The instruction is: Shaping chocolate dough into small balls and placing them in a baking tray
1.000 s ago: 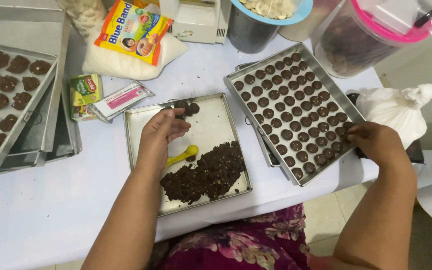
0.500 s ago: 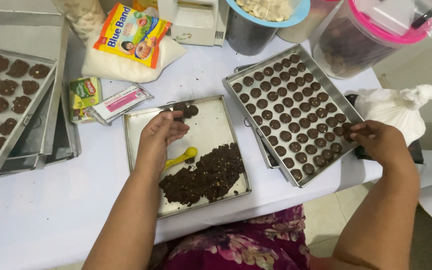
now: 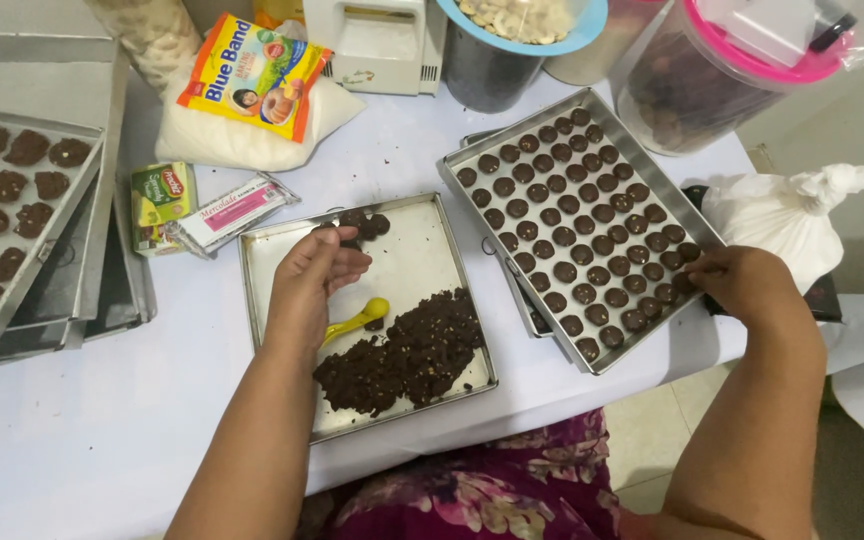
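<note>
- On the square metal tray [image 3: 422, 250] at the middle of the desk [image 3: 82, 430], a heap of dark chocolate dough [image 3: 402, 350] lies in the near right corner, and it is the material still waiting to be shaped.
- At the far edge of the same tray, a few small dough pieces [image 3: 367, 224] sit together, just in front of the left hand [image 3: 312, 275].
- The left hand rests over the tray with its fingers [image 3: 347, 262] curled and pressed together toward these pieces; whether they pinch 1 of them I cannot tell.
- Beside this hand, a yellow spoon [image 3: 362, 315] lies on the tray, touching the edge of the heap.
- To the right, a tilted baking tray [image 3: 642, 135] is almost full of small round balls [image 3: 577, 210] in neat rows, so I judge most of the shaping is done; some room seems left at its near right edge.
- The right hand [image 3: 747, 285] lies at that near right edge, fingers bent downward on the rim; if they hold a ball is hidden.
- Farther out, trays of larger dark cookies [image 3: 2, 200] stand at the left, and a white tied bag [image 3: 787, 215] is at the right.
- Behind, a yellow margarine sachet [image 3: 252, 75], a small green packet [image 3: 160, 195] and a pink-lidded jar [image 3: 712, 75] stand near.
</note>
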